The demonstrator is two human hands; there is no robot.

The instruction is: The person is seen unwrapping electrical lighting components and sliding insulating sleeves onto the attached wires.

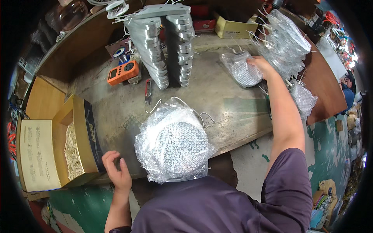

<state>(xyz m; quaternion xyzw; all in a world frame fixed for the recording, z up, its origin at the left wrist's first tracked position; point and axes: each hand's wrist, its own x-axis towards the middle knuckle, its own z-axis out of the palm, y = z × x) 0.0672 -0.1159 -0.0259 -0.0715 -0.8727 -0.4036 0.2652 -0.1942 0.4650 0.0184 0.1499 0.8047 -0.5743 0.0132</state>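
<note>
My right hand (262, 66) reaches to the back right. Its fingers are closed on the edge of a bubble-wrapped round part (245, 74) with thin wires at its far end. Close to my body, at the table's front edge, sits a pile of round bubble-wrapped parts (182, 145), white wires poking out of the clear plastic. My left hand (117, 171) is held off to the left of this pile, fingers apart and holding nothing. It is nearest to the gold box (86, 136), which contains many small off-white pieces (74, 155).
Two tall columns of grey metal discs (149, 46) stand at the back. Left of them lie an orange meter (126, 72), a red-and-black hand tool (148, 92) and a wire spool (119, 53). More bubble-wrapped parts (285, 42) are heaped at right, beside a yellow carton (235, 28).
</note>
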